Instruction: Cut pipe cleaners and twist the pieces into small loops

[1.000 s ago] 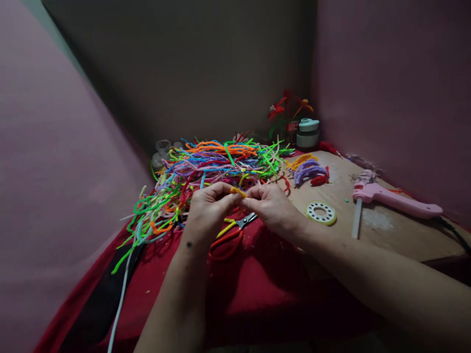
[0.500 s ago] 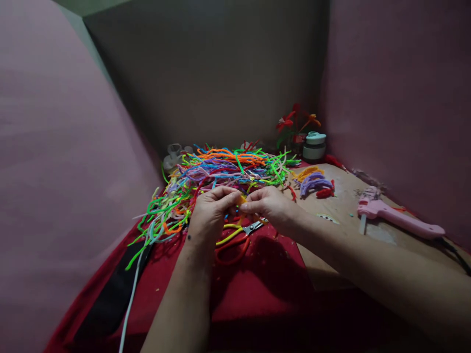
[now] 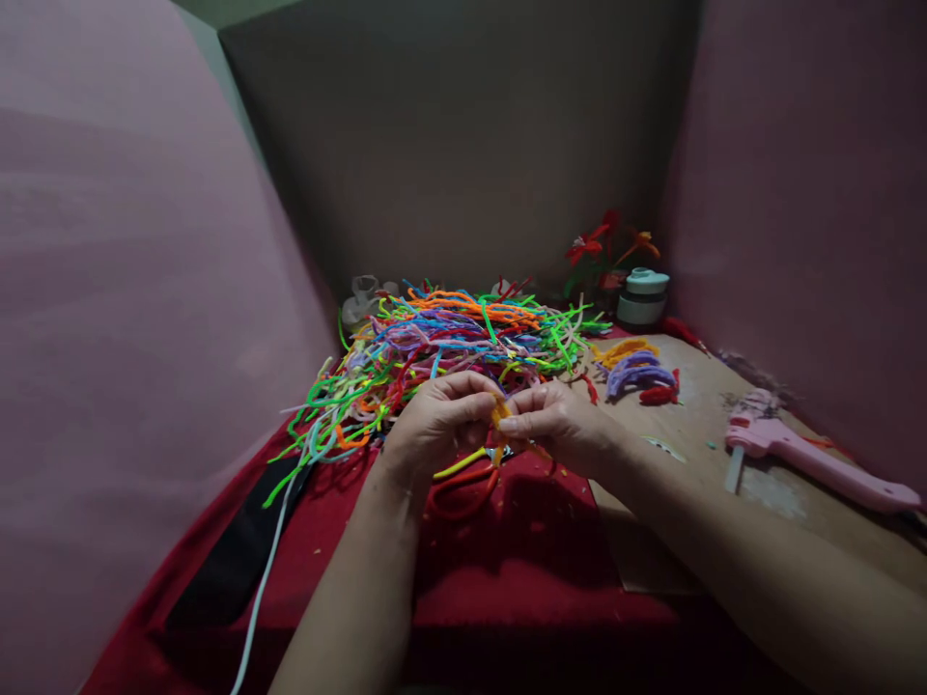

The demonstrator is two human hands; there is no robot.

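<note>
Between the fingertips of both hands is a fuzzy yellow-orange pipe cleaner [image 3: 500, 413], its far part hidden by the fingers. My left hand [image 3: 443, 417] pinches it from the left, thumb against forefinger. From the right, my right hand [image 3: 554, 420] pinches it too, the two hands almost touching. Beneath them on the red cloth lie scissors [image 3: 467, 492] with one yellow and one red handle, the blades mostly covered by my hands. Just behind the hands spreads a big tangled heap of coloured pipe cleaners [image 3: 449, 333].
To the right, a brown board [image 3: 695, 425] carries bent purple pipe cleaners [image 3: 637, 374] and a pink glue gun [image 3: 818, 454]. A lidded jar [image 3: 642, 297] stands by red flowers [image 3: 590, 246] at the back. On the left lie a black flat object [image 3: 238, 550] and a white cord [image 3: 265, 584].
The view has shifted a little, so the scene sits further right. More of the yellow-orange pipe cleaner shows between my fingers, which still pinch it.
</note>
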